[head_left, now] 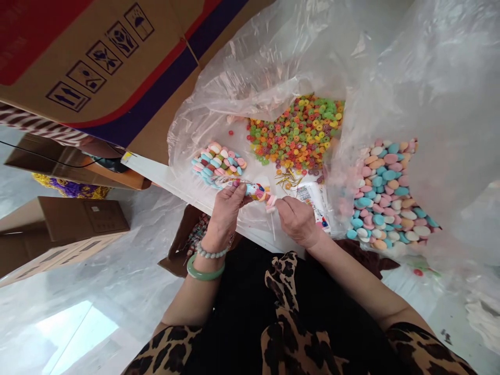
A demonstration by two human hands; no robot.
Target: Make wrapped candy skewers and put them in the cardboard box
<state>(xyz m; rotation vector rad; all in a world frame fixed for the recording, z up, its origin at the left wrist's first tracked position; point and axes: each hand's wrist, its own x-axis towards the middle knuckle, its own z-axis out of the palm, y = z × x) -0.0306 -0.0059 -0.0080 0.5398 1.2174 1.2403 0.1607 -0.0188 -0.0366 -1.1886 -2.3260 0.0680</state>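
My left hand is closed on a small clear, printed candy packet, thumb on top. Colourful sweets show inside it, with a pale pink and white piece at its right end. Right at that end is my right hand, fingers curled in a pinch; what lies between them is hidden. A thin white stick points down below the packet. Behind my left hand lies a heap of pastel oval candies. Gold twist ties and flat printed packets lie beyond my right hand.
Ring gummies are heaped on clear plastic sheeting at the back. More pastel candies lie to the right. A large carton stands at the back left, and an open box with wrapped pieces sits below the table edge.
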